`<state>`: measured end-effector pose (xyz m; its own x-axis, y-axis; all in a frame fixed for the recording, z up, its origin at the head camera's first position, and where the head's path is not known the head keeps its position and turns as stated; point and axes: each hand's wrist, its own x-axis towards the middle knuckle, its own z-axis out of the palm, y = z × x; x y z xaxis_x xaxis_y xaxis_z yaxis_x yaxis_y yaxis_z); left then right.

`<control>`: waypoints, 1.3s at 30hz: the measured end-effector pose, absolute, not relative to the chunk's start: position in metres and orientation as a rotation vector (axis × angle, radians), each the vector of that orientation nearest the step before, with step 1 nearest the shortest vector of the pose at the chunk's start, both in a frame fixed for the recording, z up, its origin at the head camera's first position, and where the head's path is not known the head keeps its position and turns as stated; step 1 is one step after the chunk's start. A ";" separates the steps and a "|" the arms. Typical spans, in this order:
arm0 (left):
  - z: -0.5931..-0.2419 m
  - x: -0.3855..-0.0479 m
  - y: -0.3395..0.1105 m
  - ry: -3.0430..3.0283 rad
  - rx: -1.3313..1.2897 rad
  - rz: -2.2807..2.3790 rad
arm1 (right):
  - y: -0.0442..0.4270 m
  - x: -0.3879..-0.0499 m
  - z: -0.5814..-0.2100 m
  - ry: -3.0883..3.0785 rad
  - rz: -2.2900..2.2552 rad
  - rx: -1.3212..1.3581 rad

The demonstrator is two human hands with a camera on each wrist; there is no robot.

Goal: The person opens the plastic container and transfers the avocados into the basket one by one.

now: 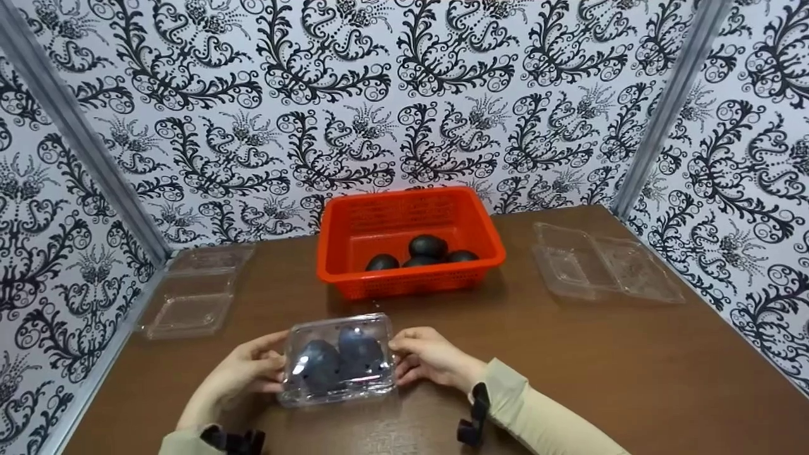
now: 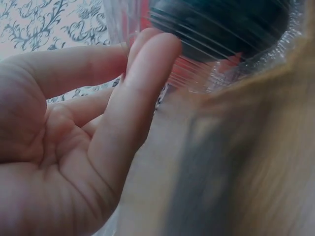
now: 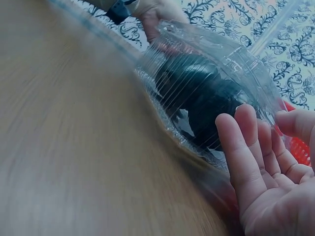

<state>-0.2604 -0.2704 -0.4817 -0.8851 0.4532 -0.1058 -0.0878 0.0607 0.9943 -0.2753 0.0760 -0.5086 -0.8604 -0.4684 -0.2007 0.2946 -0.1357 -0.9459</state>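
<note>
Fingers of the left hand grip the L end of a clear box, lower ctr of the head view, a bit left of mid; the right hand pinches the R end btwn thumb & fingertips. So neither's let go, both are grasping the same box. Thru the plastic we see two dark fruits side by side, R one a bit higher in frame. Lid's down over them, tho we can't tell if it's latched, or if the base fully touches the table. In the R wrist view we get the box upper ctr, ribbed side toward us, w/ the left hand beyond at the top; L wrist view has a fruit behind ribbed plastic, upper R. Up from the box, approx. mid-frame in the head view, there's an orange-red basket w/ several more dark fruits inside. Mid-left: an open clear container, lid folded back; mid-right: another open container, same type. Bkgd is a black-&-white patterned wall across the top. At bottom we've also got pale sleeves & black wrist straps.
</note>
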 end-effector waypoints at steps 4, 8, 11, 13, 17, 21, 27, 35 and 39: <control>-0.483 -0.262 -0.258 1.922 0.374 1.893 | 0.091 -0.272 -0.506 1.664 -2.021 -0.213; -0.485 -0.263 -0.242 1.883 0.396 1.896 | 0.108 -0.269 -0.503 1.673 -2.017 -0.210; -0.487 -0.264 -0.229 1.849 0.388 1.900 | 0.121 -0.266 -0.501 1.681 -2.023 -0.209; -0.487 -0.265 -0.220 1.832 0.369 1.906 | 0.130 -0.264 -0.501 1.690 -2.026 -0.210; -0.487 -0.268 -0.204 1.816 0.357 1.914 | 0.146 -0.259 -0.500 1.706 -2.024 -0.217; -0.488 -0.268 -0.187 1.808 0.360 1.916 | 0.163 -0.254 -0.500 1.712 -2.021 -0.222; -0.492 -0.265 -0.160 1.757 0.332 1.964 | 0.187 -0.248 -0.500 1.713 -2.025 -0.196; -0.497 -0.263 -0.134 1.680 0.283 2.064 | 0.209 -0.248 -0.501 1.702 -2.054 -0.166; -0.498 -0.265 -0.129 1.665 0.288 2.085 | 0.214 -0.252 -0.503 1.692 -2.060 -0.179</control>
<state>-0.2648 -0.1295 -0.4976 -0.8751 0.4697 -0.1163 -0.2174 -0.1670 0.9617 -0.2519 0.2141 -0.5025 -0.8832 -0.4293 -0.1889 0.2688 -0.1334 -0.9539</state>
